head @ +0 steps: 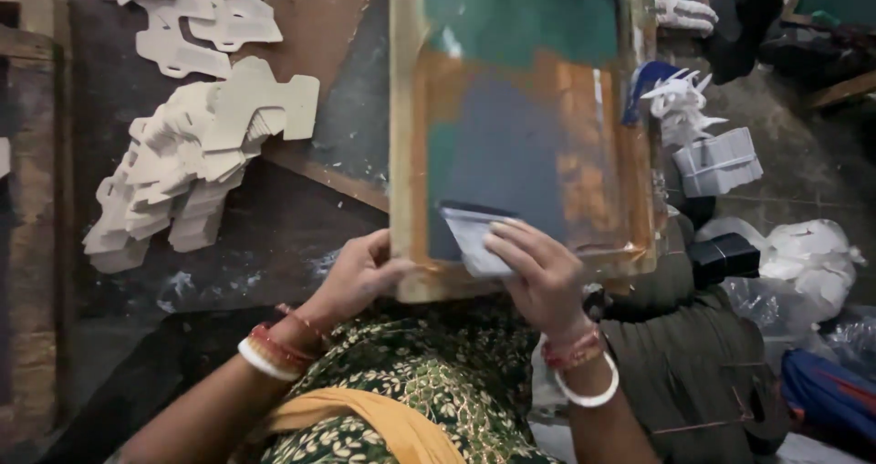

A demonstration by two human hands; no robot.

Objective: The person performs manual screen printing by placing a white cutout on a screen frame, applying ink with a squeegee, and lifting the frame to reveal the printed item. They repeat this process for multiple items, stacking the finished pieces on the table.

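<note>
**Both hands on screen frame, squeegee under right**

Landmark: frame (408,154), a wooden printing screen, upright-long in view, centre of shot. Mesh inside stained green at top, grey-blue and orange lower down.

Left hand (354,277) grasps the frame's near left corner, fingers curled round the wood edge, thumb on top. Red and white bangles at that wrist.

Right hand (538,272) grasps the squeegee (470,231), a small pale flat blade; fingers spread over its near part and press it on the mesh. Squeegee lies inside the frame, near its bottom edge, a little right of centre, touching the grey-blue patch. Bangles on this wrist too.

Left of frame: card pile (192,158), pale die-cut pieces fanned out on the dark table (274,236), well apart from the frame. More loose cards (196,21) beyond it, near the top left.

Right of frame: white stack (719,161) just beside the frame's right edge, spiky white cut bits above it. Black box (725,256) below the stack. Plastic bags (812,259) further right.

Under the frame's near edge: lap in green floral cloth (429,373) with a yellow scarf (383,418) across it.
</note>
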